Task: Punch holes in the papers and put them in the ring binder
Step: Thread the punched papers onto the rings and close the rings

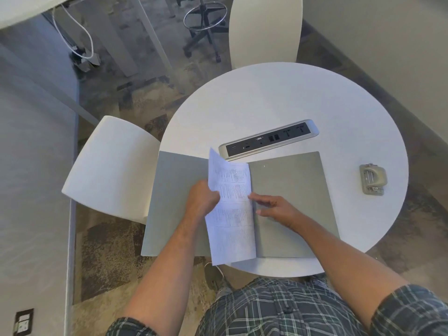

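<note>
A grey ring binder (pixel 291 185) lies open on the round white table (pixel 266 100), its left cover hanging past the table's edge. Printed white papers (pixel 232 214) stand along the binder's spine, tilted up on their left side. My left hand (pixel 202 197) grips the papers' left edge. My right hand (pixel 274 207) rests on the right cover with fingertips touching the papers' right edge by the spine. The rings are hidden under the papers. A grey hole punch (pixel 372 179) sits apart at the table's right side.
A silver power and data socket strip (pixel 268 139) is set into the table just behind the binder. White chairs stand at the left (pixel 109 166) and at the far side (pixel 265 30). A black stool base (pixel 206 27) stands on the carpet beyond.
</note>
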Demonstrator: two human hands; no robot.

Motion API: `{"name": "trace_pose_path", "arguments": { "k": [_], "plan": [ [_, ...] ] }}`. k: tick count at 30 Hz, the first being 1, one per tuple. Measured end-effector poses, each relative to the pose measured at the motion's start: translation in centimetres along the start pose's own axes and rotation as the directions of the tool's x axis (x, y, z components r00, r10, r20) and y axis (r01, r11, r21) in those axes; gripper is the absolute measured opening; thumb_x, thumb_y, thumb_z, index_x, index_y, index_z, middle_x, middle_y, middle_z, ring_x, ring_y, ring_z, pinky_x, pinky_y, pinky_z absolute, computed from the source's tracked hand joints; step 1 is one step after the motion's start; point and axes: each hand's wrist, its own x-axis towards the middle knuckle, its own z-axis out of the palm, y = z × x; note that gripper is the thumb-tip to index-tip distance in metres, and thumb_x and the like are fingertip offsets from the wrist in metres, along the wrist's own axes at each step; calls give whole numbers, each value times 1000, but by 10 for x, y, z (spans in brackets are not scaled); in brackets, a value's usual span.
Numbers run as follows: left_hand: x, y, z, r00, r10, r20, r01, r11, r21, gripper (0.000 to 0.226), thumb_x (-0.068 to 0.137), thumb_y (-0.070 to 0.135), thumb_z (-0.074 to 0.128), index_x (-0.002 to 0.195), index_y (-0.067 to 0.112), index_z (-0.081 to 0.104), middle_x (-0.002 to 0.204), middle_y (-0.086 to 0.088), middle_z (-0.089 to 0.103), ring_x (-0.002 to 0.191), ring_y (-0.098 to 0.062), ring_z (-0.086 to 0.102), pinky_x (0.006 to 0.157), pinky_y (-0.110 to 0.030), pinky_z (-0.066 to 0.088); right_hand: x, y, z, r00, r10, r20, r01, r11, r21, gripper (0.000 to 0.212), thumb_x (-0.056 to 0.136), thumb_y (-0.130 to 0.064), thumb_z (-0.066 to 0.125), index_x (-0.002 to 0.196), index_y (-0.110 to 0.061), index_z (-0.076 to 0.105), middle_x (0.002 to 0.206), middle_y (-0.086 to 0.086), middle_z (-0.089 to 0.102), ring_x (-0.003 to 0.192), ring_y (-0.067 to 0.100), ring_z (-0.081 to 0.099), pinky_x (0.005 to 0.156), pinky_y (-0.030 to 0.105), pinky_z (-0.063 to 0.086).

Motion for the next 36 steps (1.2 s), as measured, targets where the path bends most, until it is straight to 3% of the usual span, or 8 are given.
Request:
{"name": "trace_pose_path", "arguments": {
  "k": [6,13,18,24,27,29,31,36],
  "plan": [
    [1,1,-7,999,-18,-33,20,998,63,14,84,4,52,81,11,64,77,-1,65,72,-26,63,58,-28,45,-1,13,0,995,79,67,-70,991,-117,50,94,-12,70,139,-34,64,161,-12,39,148,18,37,119,42,35],
    [-3,20,-8,1000,-20,-24,22,997,79,29,80,-3,48,62,17,37,61,1,43,52,-17,36,48,-23,26,5,22,-2,990,86,110,-74,992,-104,58,80,-34,83,135,-43,65,163,-14,37,147,8,38,108,26,35],
    [-3,34,1,999,-15,31,16,1000,-20,29,80,-3,46,63,17,32,61,1,38,55,-19,31,51,-24,23,4,22,-2,988,95,119,-78,987,-143,73,68,-61,82,136,-48,61,161,-19,38,148,8,37,122,36,28],
    [-3,45,-2,998,16,57,-7,988,-152,21,77,3,47,66,17,37,66,-1,43,61,-22,38,56,-28,30,1,16,-5,992,94,86,-92,995,-23,55,79,-44,84,131,-47,66,145,-14,59,138,4,50,122,38,33],
    [-8,56,3,990,41,133,-10,974,-228,11,76,10,51,77,13,61,75,-4,66,64,-26,66,55,-28,55,-6,6,-8,998,47,32,-48,998,48,51,87,-34,80,136,-34,66,137,-13,66,132,1,56,117,32,40],
    [-10,64,12,977,60,205,8,949,-317,29,70,18,52,91,6,68,85,-10,75,74,-29,77,67,-40,66,-13,-4,-12,1000,15,-6,-15,999,45,44,90,-35,76,133,-34,68,131,-16,69,127,1,59,107,26,46],
    [-13,72,24,967,61,246,30,936,-351,37,69,23,55,99,4,68,93,-16,76,75,-29,79,69,-45,67,-19,-9,-17,1000,-15,-21,16,998,57,43,88,-46,70,130,-39,69,127,-18,71,121,1,63,103,33,49],
    [-26,99,53,939,79,333,39,942,-333,55,83,47,74,120,9,60,102,-10,73,75,-22,78,64,-38,66,-27,-9,-30,991,-50,-124,81,962,259,88,64,-77,78,129,-20,69,120,4,76,113,26,71,96,48,57]
  ]
}}
